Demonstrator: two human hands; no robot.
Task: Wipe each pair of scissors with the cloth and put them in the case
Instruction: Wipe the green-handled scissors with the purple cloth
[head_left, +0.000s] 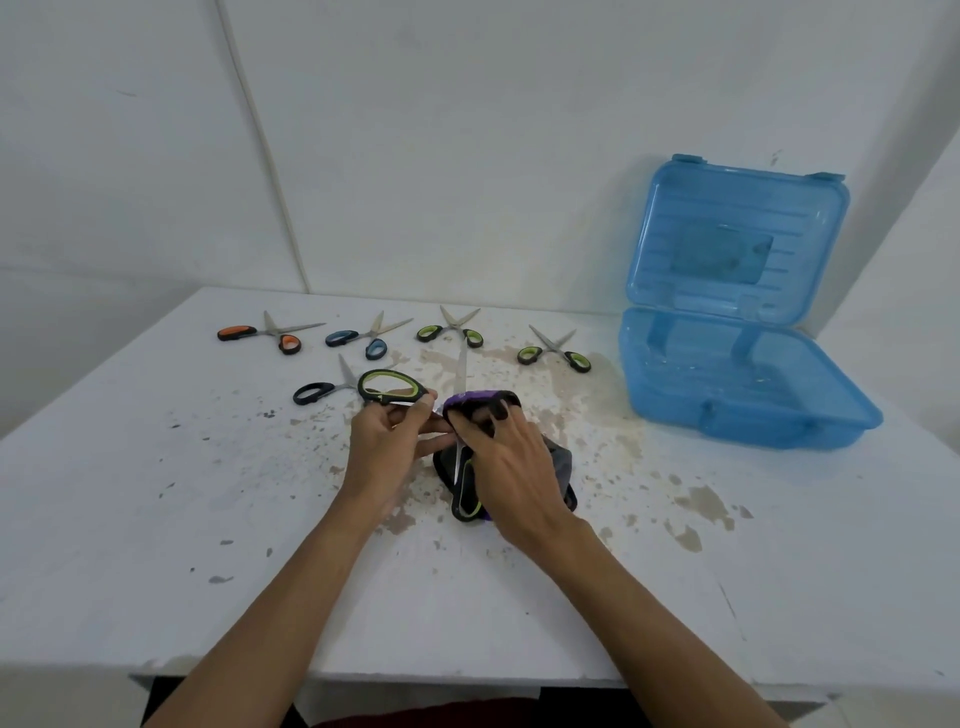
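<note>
Fingers (418, 411) of left hand (382, 441) pinch scissors (379, 399); right hand (511, 467) grips cloth (480, 402) around blade.

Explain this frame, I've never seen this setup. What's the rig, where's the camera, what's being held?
There is no machine here. A person works with two bare hands, and the single picture comes from a wide-angle camera worn on their head, looking forward and down.

The left hand grips the held scissors by a green-and-black handle loop. The right hand holds a dark cloth wrapped over the middle of those scissors.

Five more pairs lie opened on the stained white table: the orange scissors, the blue scissors, one green pair, another green pair, and a dark-handled pair partly behind the held one.

The open blue case sits to the right with its lid up and no scissors in it yet.
</note>
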